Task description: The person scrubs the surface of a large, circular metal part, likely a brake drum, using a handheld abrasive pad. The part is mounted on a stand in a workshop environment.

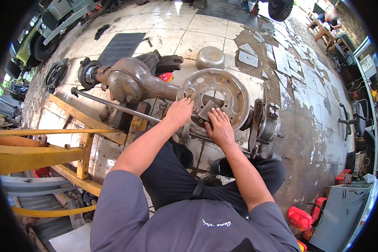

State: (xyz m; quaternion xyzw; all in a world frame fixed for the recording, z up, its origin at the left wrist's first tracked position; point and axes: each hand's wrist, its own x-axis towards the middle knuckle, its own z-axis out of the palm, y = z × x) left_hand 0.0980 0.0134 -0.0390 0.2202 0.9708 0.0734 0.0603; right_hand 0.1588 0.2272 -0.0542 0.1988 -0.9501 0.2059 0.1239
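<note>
A round, worn metal backing plate (237,94) with a dark central opening stands tilted in front of me, at the right end of a rusty axle housing (126,82). My left hand (181,111) grips the plate's left rim, its fingers curled over the edge. Across the plate's lower middle, my right hand (221,128) holds a small brown square sheet (205,110) that looks like sandpaper. The fingers press along the sheet and the thumb sits lower; what lies beneath the palm is hidden. A long metal rod (117,107) runs below the axle housing.
A metal drum (210,57) rests on the tiles behind the plate. To the right is a hub with studs (269,126). A yellow metal frame (42,157) stands at my left. Broken tiles (248,59) lie farther off, and a person (331,19) sits at the far right.
</note>
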